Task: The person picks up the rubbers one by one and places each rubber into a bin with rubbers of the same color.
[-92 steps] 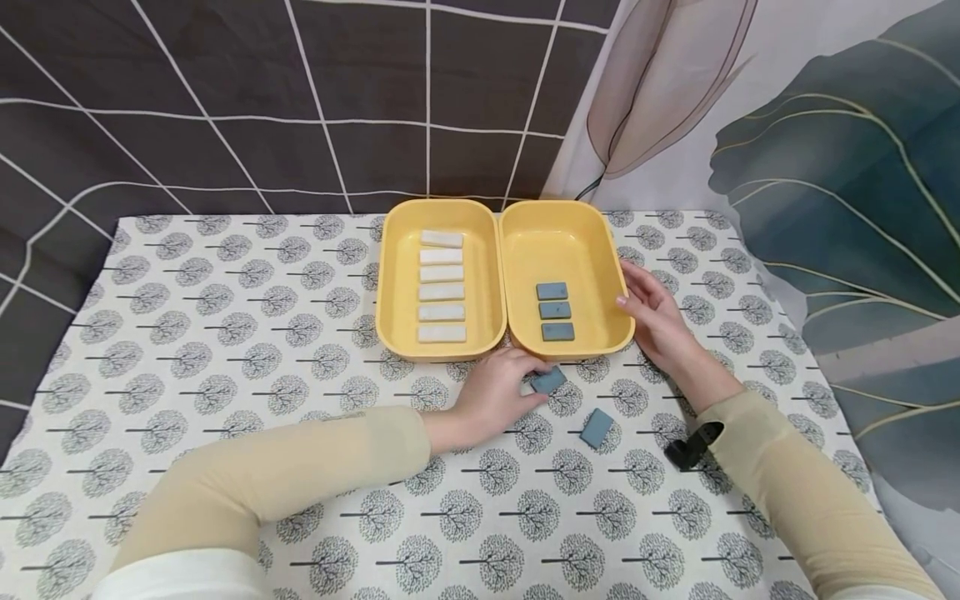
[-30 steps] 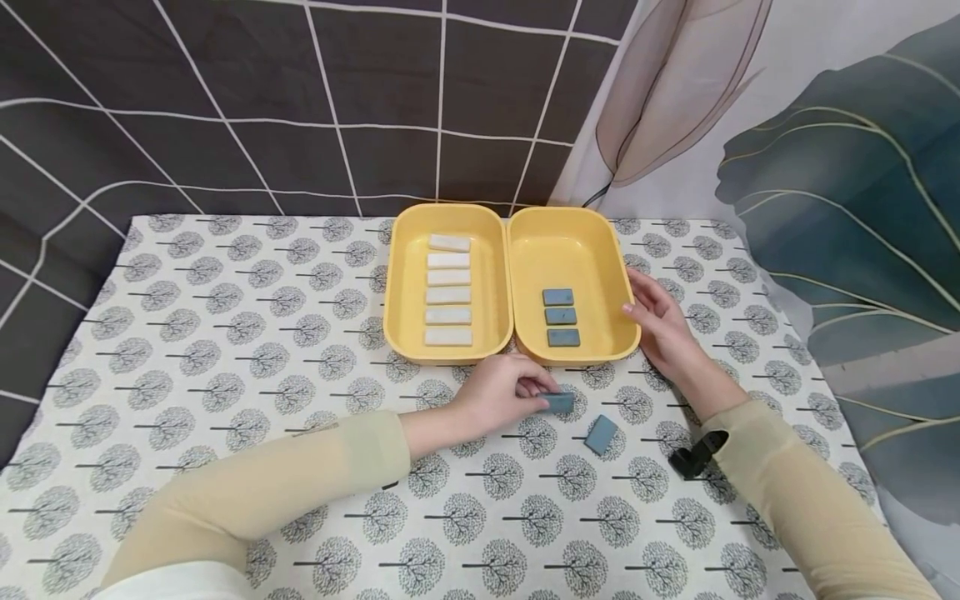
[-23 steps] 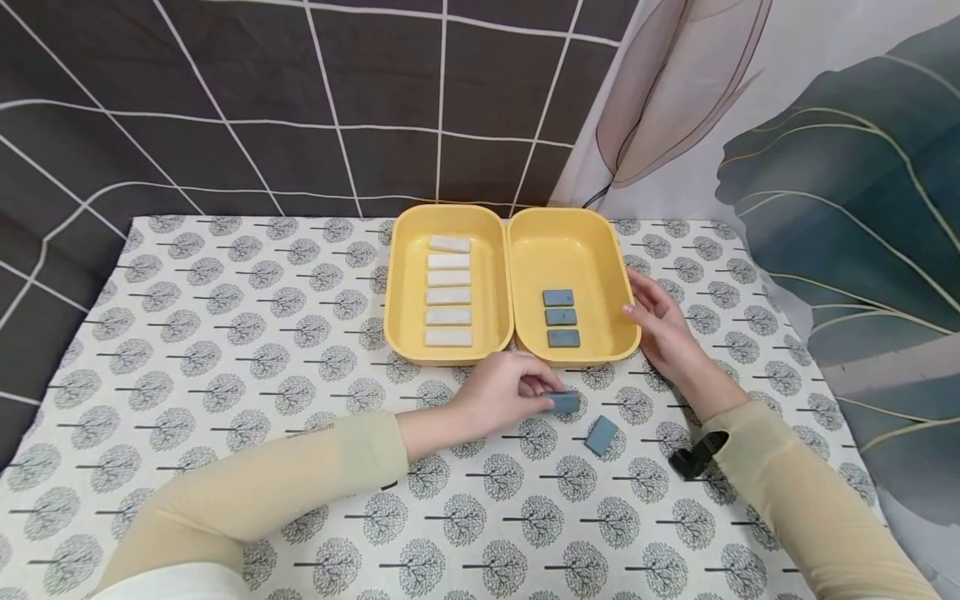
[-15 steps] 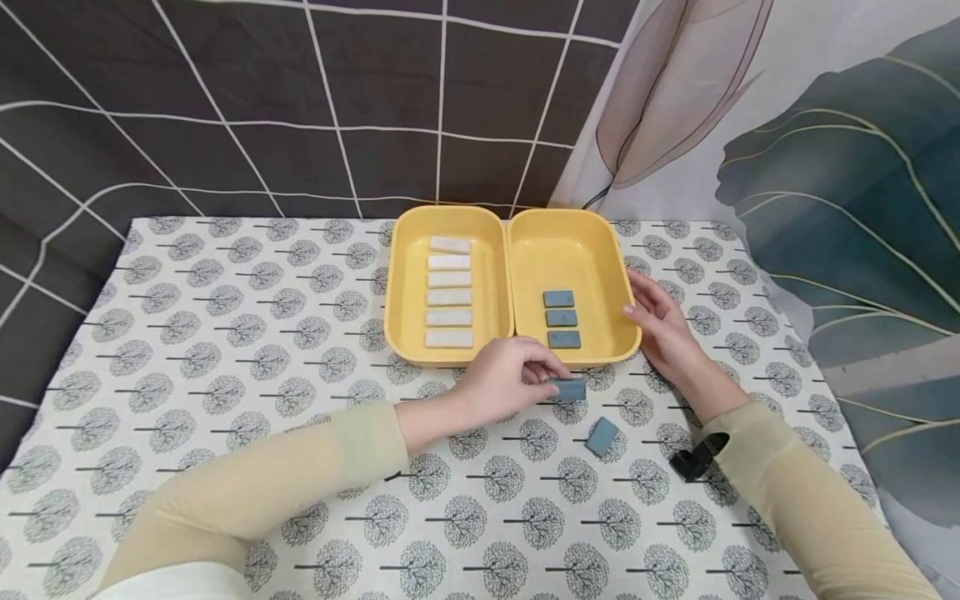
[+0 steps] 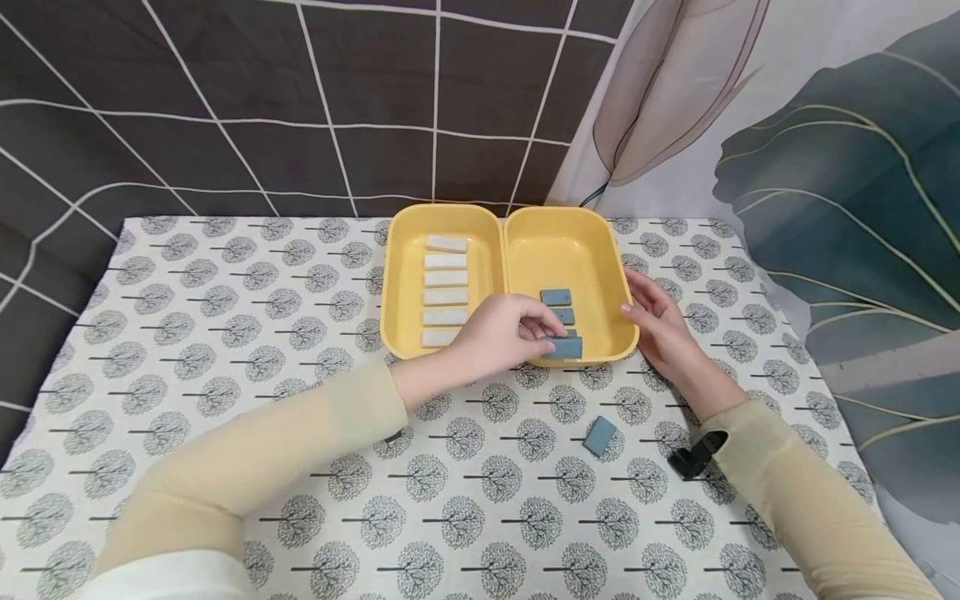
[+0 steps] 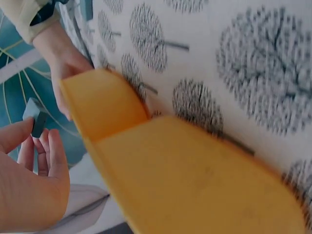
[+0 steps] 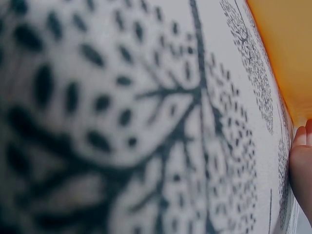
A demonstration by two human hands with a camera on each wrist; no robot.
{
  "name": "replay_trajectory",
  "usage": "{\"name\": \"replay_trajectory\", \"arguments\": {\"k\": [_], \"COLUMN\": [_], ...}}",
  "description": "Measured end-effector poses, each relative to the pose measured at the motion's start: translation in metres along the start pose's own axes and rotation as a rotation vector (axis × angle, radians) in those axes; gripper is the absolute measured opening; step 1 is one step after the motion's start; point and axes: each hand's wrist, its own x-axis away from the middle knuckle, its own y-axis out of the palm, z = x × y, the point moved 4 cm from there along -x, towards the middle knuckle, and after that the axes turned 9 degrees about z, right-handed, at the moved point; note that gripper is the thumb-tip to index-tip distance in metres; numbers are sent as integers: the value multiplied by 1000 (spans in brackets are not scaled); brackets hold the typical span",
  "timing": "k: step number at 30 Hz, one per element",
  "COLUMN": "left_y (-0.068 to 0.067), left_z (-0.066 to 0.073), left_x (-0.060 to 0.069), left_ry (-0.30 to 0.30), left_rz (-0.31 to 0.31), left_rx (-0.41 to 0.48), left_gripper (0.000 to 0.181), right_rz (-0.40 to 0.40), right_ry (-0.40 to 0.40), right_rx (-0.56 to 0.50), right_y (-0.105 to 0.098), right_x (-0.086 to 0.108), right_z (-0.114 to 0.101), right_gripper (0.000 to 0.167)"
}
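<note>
My left hand (image 5: 498, 329) pinches a blue-grey rectangular block (image 5: 564, 347) between thumb and fingers, over the near rim of the right yellow tray (image 5: 558, 250). In the left wrist view the same block (image 6: 35, 117) stands out beyond the fingertips. Inside that tray lies a column of blue-grey blocks (image 5: 556, 297), the nearest mostly hidden behind the held one. The right hand (image 5: 663, 333) grips the tray's right wall, thumb over the rim and fingers outside. Another blue-grey block (image 5: 599, 436) lies slanted on the tablecloth (image 5: 420, 533).
Against the right tray stands a left yellow tray (image 5: 401, 275) with several white bars (image 5: 446, 277) in a column. My left hand partly covers its near right corner. A dark tiled-pattern cloth (image 5: 360, 83) hangs behind the table, and a leaf-print curtain (image 5: 847, 208) at the right.
The left hand has lifted the blue-grey block off the tablecloth and carried it away from me to the right tray's near rim. The right hand has stayed on the tray's wall.
</note>
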Motion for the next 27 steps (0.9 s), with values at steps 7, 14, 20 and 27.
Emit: {"name": "replay_trajectory", "arguments": {"k": [7, 14, 20, 27], "left_y": [-13, -24, -32, -39], "left_z": [1, 2, -1, -3], "left_x": [-16, -32, -49, -67], "left_ry": [2, -35, -96, -111], "left_rz": [33, 52, 82, 90], "left_rx": [-34, -20, -11, -28], "left_gripper": [17, 18, 18, 19], "right_rz": [3, 8, 6, 13], "right_ry": [-6, -5, -2, 3], "right_rx": [19, 20, 18, 30], "right_y": [1, -1, -1, 0], "right_x": [0, 0, 0, 0], "right_z": [-1, 0, 0, 0], "right_gripper": [59, 59, 59, 61]}}
